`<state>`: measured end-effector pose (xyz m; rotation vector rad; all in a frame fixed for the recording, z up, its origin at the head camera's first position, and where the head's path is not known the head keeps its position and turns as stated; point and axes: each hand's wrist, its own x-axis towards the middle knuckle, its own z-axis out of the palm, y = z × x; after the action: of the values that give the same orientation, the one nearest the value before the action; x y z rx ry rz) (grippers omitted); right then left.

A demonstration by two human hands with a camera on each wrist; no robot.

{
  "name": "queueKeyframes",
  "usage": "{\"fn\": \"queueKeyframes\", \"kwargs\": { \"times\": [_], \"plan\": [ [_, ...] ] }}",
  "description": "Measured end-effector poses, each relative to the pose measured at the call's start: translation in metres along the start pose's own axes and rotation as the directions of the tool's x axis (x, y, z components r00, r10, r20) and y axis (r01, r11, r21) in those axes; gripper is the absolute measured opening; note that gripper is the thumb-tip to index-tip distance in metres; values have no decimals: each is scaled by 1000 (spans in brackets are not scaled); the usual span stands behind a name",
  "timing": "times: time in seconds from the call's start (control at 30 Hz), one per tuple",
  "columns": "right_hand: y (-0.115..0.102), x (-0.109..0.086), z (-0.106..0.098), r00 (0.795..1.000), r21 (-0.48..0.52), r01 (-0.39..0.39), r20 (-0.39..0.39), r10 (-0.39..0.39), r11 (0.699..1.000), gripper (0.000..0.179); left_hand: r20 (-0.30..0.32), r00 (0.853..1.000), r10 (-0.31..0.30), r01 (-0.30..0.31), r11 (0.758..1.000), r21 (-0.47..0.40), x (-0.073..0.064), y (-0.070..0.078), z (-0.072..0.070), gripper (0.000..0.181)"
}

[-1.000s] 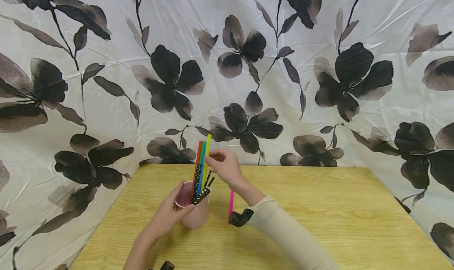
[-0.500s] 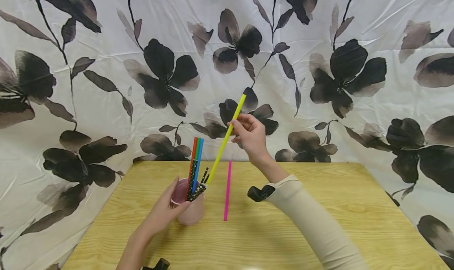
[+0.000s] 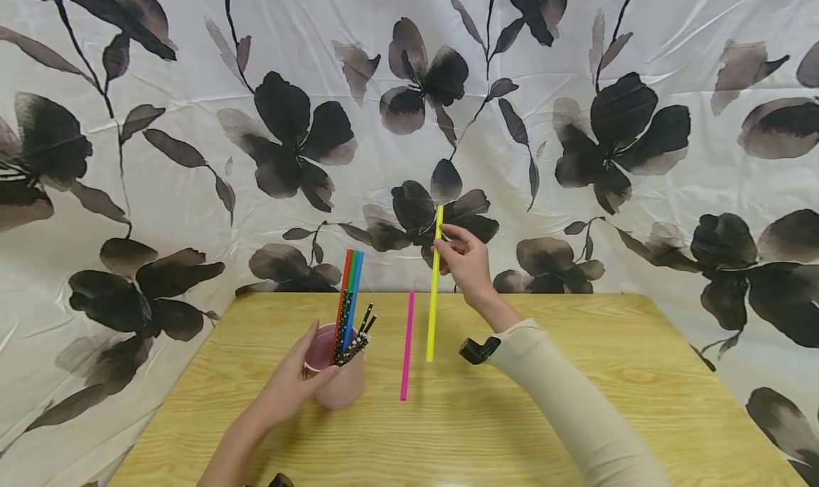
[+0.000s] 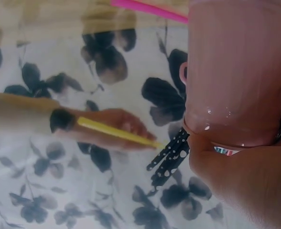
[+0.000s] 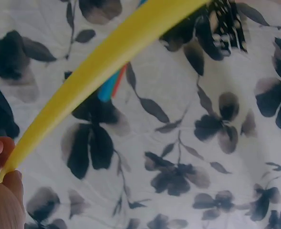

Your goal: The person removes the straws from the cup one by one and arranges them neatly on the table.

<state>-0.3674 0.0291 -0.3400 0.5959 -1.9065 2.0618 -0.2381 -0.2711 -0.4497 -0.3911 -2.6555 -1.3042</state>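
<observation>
My left hand (image 3: pixel 296 375) grips the side of a pink cup (image 3: pixel 343 391), thumb at the near rim. In the cup lean red (image 3: pixel 343 295), green and blue straws (image 3: pixel 355 288), along with black straws with white dots (image 3: pixel 366 323). My right hand (image 3: pixel 470 263) pinches a yellow straw (image 3: pixel 433 309) near its upper end. The straw hangs nearly upright in the head view, just right of a pink straw (image 3: pixel 407 352) lying on the table. In the right wrist view the yellow straw (image 5: pixel 97 71) crosses the picture from the thumb and finger.
The wooden table (image 3: pixel 576 402) reaches back to a white cloth (image 3: pixel 512 153) printed with dark flowers, hanging behind it. Each wrist carries a small black device, such as the right one (image 3: pixel 478 350).
The right hand has lifted the yellow straw out of the cup and moved it right, past the pink straw, then slightly down. The left hand has stayed on the cup.
</observation>
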Motion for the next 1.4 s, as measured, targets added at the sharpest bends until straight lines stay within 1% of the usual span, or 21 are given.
{"fn": "queueKeyframes", "kwargs": {
  "times": [0.13, 0.2, 0.37, 0.5, 0.7, 0.8, 1.0, 1.07, 1.2, 1.4],
  "plan": [
    [23, -6, 0, 998, -35, -61, -11, 61, 998, 29, -1, 1000, 13, -13, 1000, -21, -1, 0, 1, 82],
    [35, -10, 1, 996, -56, -88, -18, 87, 995, 27, -2, 1000, 4, -4, 1000, -21, -2, 1, 2, 82],
    [60, -15, -2, 990, -131, -142, -15, 141, 981, 26, -4, 1000, -5, 4, 1000, -15, -2, 1, 3, 84],
    [82, -17, -5, 983, -159, -180, -9, 181, 971, 27, -3, 1000, -11, 11, 1000, -22, -2, 0, 3, 85],
    [117, -19, -9, 980, -220, -197, -32, 195, 955, 25, -6, 1000, -24, 24, 1000, -12, -1, 1, 3, 84],
    [128, -20, -7, 982, -223, -188, -40, 184, 957, 24, -17, 1000, -25, 26, 1000, 13, 0, 2, 3, 84],
    [145, -22, -5, 979, -244, -204, -44, 199, 948, 28, -23, 1000, -18, 19, 1000, 13, 0, 3, 3, 84],
    [149, -23, -4, 979, -264, -205, -39, 202, 942, 32, -29, 999, -16, 17, 1000, 22, 0, 3, 3, 84],
    [155, -23, -2, 978, -311, -207, -28, 209, 928, 40, -33, 999, -12, 13, 1000, 12, 0, 3, 2, 84],
    [163, -25, -1, 973, -373, -220, -23, 228, 901, 39, -34, 999, -22, 22, 999, 23, 0, 0, 2, 85]
  ]
}}
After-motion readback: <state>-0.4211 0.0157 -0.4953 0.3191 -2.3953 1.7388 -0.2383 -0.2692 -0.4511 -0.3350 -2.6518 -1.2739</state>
